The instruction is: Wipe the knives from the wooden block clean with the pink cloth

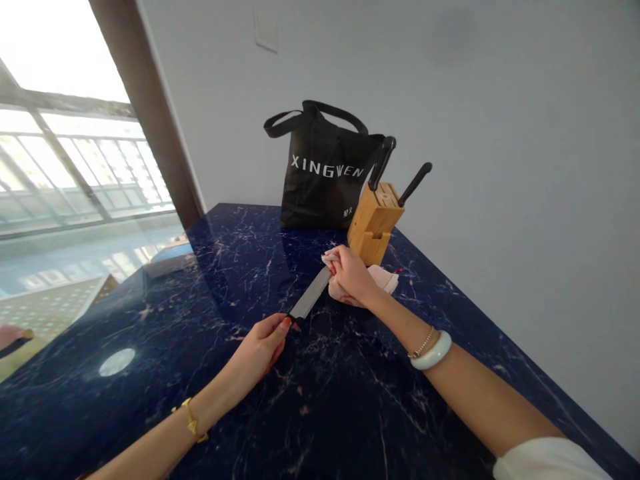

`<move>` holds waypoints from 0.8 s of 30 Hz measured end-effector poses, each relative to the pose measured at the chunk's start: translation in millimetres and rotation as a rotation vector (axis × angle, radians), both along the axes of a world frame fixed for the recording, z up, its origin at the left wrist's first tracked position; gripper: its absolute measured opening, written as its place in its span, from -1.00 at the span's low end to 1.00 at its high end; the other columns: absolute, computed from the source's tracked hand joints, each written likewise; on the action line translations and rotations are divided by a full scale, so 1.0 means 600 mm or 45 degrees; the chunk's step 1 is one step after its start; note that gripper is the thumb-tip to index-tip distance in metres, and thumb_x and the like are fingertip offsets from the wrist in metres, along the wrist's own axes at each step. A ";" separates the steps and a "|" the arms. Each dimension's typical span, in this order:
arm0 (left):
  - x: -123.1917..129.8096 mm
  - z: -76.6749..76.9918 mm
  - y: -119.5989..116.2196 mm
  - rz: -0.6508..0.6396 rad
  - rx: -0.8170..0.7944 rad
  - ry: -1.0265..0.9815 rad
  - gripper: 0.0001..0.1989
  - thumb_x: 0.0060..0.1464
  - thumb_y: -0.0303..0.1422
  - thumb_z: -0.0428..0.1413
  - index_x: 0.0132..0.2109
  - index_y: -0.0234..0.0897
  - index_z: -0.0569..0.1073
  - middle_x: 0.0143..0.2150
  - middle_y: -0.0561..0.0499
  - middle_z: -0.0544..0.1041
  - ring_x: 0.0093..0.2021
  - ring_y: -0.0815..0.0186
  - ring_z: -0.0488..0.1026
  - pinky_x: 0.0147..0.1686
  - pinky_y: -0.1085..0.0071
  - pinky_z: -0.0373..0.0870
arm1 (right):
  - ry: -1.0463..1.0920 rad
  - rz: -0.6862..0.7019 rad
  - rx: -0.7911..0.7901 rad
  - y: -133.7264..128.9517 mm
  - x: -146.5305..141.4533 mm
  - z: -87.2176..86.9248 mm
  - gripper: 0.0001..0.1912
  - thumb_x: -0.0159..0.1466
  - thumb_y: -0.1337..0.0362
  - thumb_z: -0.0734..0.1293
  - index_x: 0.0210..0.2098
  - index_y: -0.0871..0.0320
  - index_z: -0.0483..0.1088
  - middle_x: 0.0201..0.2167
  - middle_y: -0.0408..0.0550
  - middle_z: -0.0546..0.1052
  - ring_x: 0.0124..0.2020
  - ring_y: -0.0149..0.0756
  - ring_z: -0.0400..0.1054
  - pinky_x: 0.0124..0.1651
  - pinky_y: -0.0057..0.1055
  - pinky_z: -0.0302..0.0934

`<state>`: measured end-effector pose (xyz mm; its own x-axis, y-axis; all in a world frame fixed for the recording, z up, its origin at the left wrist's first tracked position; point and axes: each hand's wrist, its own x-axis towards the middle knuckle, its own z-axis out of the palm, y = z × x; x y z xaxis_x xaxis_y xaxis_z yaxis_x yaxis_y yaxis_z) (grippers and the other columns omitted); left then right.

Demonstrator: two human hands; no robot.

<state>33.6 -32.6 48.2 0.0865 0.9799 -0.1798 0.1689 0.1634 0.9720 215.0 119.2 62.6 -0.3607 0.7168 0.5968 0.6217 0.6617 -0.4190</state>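
Dark marbled tabletop (340, 407), knife (306, 300) above it! Left hand (265, 341) grips the handle (291, 319), the safest hold; right hand (353, 275) pinches soft cloth (384, 277) at the far end. Looks stiff, lightish, probably sharp.

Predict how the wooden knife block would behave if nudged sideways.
The knife block likely stays rigid, being wood. It might slide, as the tabletop looks glossy. Pushed high, it could tip: it stands tall, with black handles jutting above.
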 end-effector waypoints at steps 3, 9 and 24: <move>0.004 0.003 -0.002 0.046 -0.008 -0.010 -0.61 -0.03 -0.06 -0.09 -0.23 -0.31 0.28 -0.74 0.27 0.06 -0.82 0.56 -0.06 -0.85 0.63 -0.16 | -0.037 -0.027 0.057 0.003 -0.006 -0.001 -0.91 0.15 0.42 0.11 -0.35 0.17 0.17 -0.36 -0.03 0.34 -0.28 -0.28 0.22 -0.20 -0.34 0.11; 0.006 0.001 0.002 0.101 -0.044 -0.077 -0.57 -0.08 -0.01 -0.09 -0.19 -0.26 0.21 -0.71 0.28 0.10 -0.86 0.55 -0.06 -0.90 0.62 -0.12 | -0.106 -0.101 0.171 -0.030 -0.009 0.021 -0.88 0.15 0.44 0.09 -0.31 0.19 0.18 -0.35 0.02 0.32 -0.27 -0.24 0.19 -0.15 -0.29 0.08; -0.003 -0.033 0.009 0.157 0.400 0.384 -0.76 0.04 -0.21 -0.09 -0.29 -0.28 0.33 -0.48 0.04 0.39 -0.48 0.33 0.29 -0.47 0.45 0.16 | -0.299 0.474 0.008 -0.141 -0.081 0.005 -0.82 0.15 0.50 0.13 -0.29 0.19 0.25 -0.27 0.01 0.35 -0.13 -0.25 0.18 -0.04 -0.29 0.06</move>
